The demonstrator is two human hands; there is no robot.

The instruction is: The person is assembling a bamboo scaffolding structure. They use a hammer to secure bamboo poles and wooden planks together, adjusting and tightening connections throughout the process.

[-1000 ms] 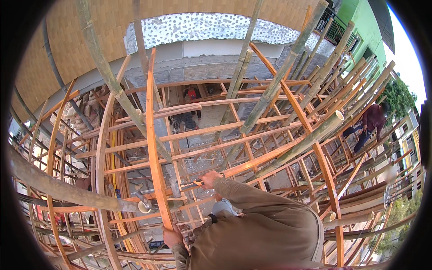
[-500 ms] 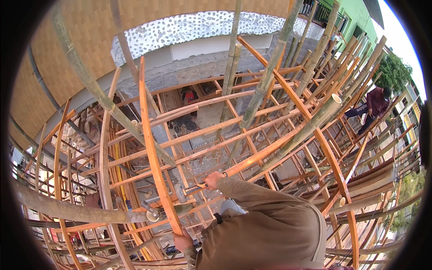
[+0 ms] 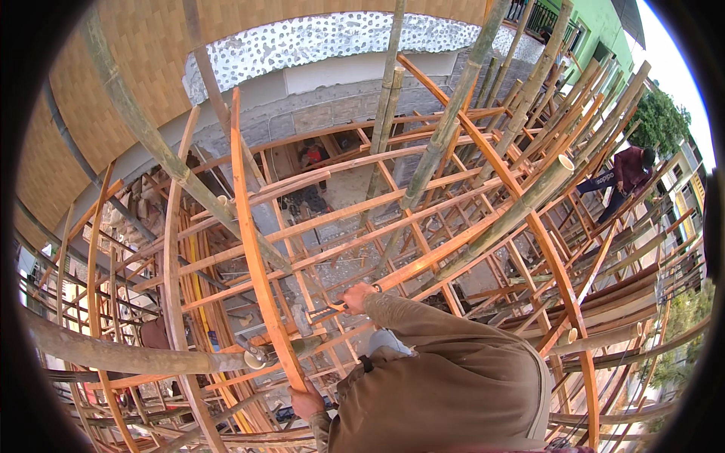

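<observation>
My left hand (image 3: 306, 401) is closed round the lower end of a long reddish wooden plank (image 3: 258, 264), which slants up and away to the left. My right hand (image 3: 359, 297) grips the handle of a hammer (image 3: 328, 310), whose head points left toward that plank's right edge. Whether the head touches the wood is hard to tell. Behind the plank, a bamboo pole (image 3: 136, 353) comes in from the left with its cut end near my left hand. A small metal piece (image 3: 252, 348) shows beside that end, its kind unclear.
A lattice of wooden beams (image 3: 355, 252) spreads ahead, with a drop to the ground below. Upright bamboo poles (image 3: 445, 128) stand through it, and a thick bamboo (image 3: 521, 210) slants to the right. One person (image 3: 631, 170) is at the far right; another (image 3: 311, 155) is below.
The hammer and my right hand have shifted slightly, with the head now less plainly visible. The plank's far end has moved a little left and my left hand keeps its hold.
</observation>
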